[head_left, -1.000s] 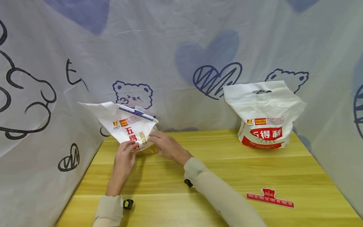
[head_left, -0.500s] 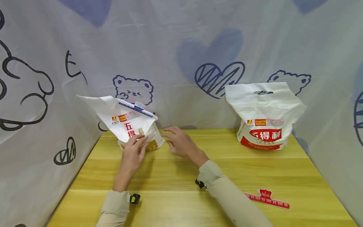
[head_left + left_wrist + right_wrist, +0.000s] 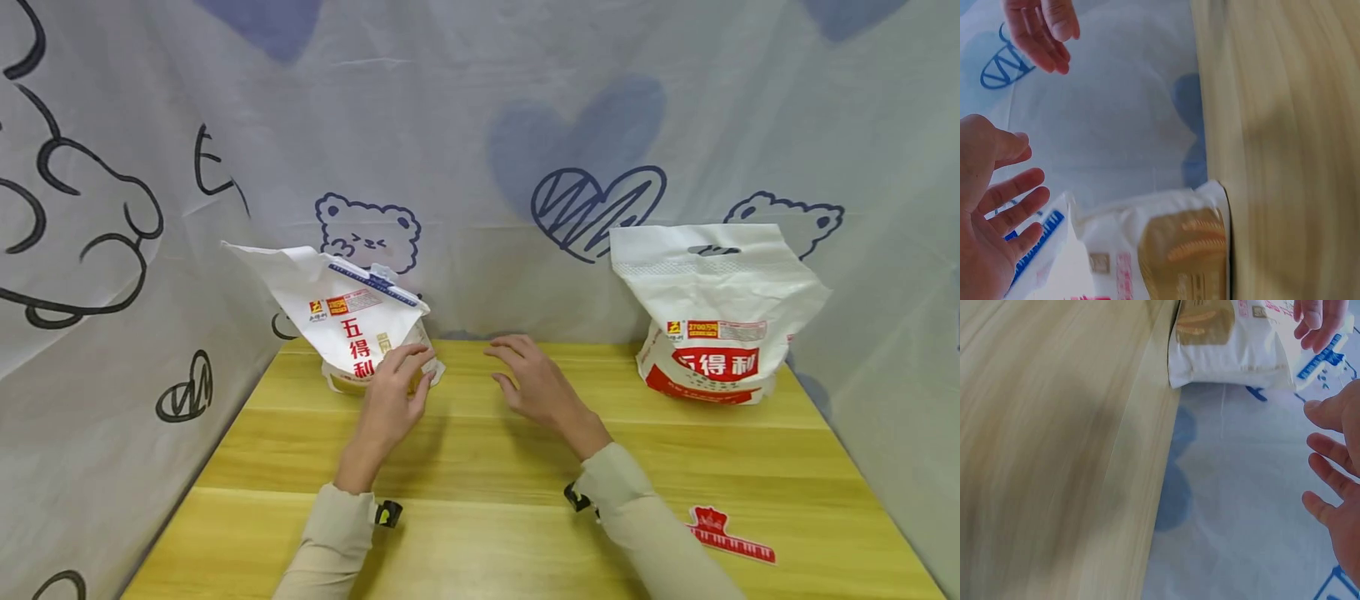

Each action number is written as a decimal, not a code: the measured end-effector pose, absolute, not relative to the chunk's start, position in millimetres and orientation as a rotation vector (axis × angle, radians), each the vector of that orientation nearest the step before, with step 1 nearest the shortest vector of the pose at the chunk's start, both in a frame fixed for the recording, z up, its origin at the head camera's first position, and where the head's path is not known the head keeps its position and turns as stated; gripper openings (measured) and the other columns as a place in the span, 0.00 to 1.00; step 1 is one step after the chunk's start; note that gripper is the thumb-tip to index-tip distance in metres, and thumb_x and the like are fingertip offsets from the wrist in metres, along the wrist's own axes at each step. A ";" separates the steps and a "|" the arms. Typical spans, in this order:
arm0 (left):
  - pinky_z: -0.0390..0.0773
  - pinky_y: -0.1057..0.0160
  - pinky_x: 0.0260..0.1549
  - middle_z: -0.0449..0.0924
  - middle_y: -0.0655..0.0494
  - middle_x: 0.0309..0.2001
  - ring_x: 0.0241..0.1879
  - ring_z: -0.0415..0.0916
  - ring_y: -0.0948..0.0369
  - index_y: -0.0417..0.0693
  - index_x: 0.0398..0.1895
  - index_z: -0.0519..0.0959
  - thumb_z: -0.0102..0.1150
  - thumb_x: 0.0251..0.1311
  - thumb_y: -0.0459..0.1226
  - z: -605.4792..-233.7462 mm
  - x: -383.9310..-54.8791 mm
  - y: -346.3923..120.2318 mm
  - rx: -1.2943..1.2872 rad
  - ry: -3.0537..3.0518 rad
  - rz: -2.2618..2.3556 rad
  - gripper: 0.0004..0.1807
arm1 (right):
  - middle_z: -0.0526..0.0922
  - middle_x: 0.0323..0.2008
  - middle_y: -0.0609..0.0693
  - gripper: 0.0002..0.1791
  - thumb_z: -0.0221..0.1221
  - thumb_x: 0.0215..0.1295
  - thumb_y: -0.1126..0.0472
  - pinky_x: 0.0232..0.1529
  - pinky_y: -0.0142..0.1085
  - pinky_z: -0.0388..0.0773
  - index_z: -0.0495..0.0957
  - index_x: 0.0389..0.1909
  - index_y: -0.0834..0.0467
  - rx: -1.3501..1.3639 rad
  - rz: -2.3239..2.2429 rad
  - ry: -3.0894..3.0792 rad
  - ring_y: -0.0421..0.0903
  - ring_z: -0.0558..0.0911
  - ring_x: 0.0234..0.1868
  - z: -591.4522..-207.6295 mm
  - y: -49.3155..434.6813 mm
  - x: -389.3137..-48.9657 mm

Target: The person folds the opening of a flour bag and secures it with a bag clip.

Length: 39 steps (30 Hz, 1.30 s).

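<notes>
At the back left of the table stands a white flour bag (image 3: 352,329) with red lettering and a gold panel. Its top slants, and a blue ruler-shaped clip (image 3: 375,282) lies along the folded upper edge. My left hand (image 3: 392,396) hovers in front of the bag's right side, fingers spread and gripping nothing. Farther right, my right hand (image 3: 542,385) is in the air over the table, its loosely bent fingers apart from everything. In the left wrist view the bag's gold panel (image 3: 1188,250) shows beyond the left hand (image 3: 988,212).
A second white flour bag (image 3: 708,333) with a handle hole stands upright at the back right. A red piano-key clip (image 3: 727,537) lies near the right sleeve (image 3: 652,525). Cloth walls (image 3: 465,250) border the wooden table (image 3: 480,467) at the back and both sides.
Both hands have moved off the left bag and to the right; the right hand travelled farther. The left bag, with its blue clip on, stands by itself.
</notes>
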<state>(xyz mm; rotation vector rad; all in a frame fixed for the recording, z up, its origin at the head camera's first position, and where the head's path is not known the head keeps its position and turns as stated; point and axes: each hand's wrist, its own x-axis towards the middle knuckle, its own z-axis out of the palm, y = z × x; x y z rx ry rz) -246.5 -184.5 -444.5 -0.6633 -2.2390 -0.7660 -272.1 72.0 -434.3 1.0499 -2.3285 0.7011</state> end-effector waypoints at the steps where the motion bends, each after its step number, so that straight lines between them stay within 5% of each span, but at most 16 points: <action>1: 0.76 0.46 0.56 0.81 0.41 0.53 0.55 0.77 0.44 0.37 0.53 0.84 0.69 0.59 0.27 -443.4 -246.7 -181.6 -0.678 -2.232 -0.766 0.17 | 0.80 0.58 0.58 0.21 0.69 0.63 0.69 0.59 0.46 0.78 0.81 0.57 0.64 1.047 0.703 -2.325 0.55 0.77 0.61 -434.7 75.8 -271.3; 39: 0.74 0.51 0.62 0.80 0.46 0.58 0.58 0.77 0.50 0.45 0.56 0.83 0.67 0.67 0.38 -432.0 -237.3 -61.9 -1.014 -2.224 -0.658 0.16 | 0.82 0.54 0.59 0.26 0.74 0.52 0.71 0.57 0.56 0.77 0.82 0.55 0.63 0.759 0.634 -2.359 0.58 0.79 0.55 -429.1 215.4 -218.3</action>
